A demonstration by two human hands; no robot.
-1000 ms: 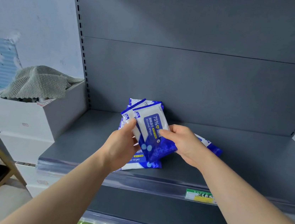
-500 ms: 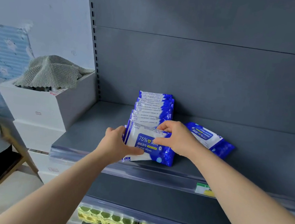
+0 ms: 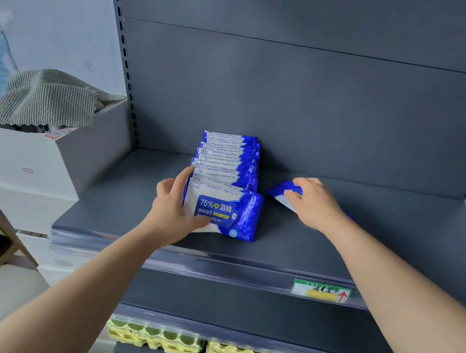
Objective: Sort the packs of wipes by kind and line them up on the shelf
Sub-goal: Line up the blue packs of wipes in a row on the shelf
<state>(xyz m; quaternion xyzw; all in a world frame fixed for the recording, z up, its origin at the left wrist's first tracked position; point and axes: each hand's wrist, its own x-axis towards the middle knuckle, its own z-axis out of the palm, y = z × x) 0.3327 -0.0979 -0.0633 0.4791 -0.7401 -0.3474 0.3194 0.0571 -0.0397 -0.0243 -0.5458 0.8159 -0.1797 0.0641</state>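
The loose alcohol-wipe pack (image 3: 281,190) lies right of the row (image 3: 228,158), gripped by the right hand (image 3: 314,205) (the nearer one); the left hand (image 3: 173,210) clasps the row.

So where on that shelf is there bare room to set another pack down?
Bare shelf lies left of the row of packs, and right of the loose pack. Crowded between them, where the right hand grips that pack.

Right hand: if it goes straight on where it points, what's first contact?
The loose pack: the right hand is already on it, though the grip is blurred. Past that, the line runs left and back toward the rear of the row of packs, but depth is unclear.
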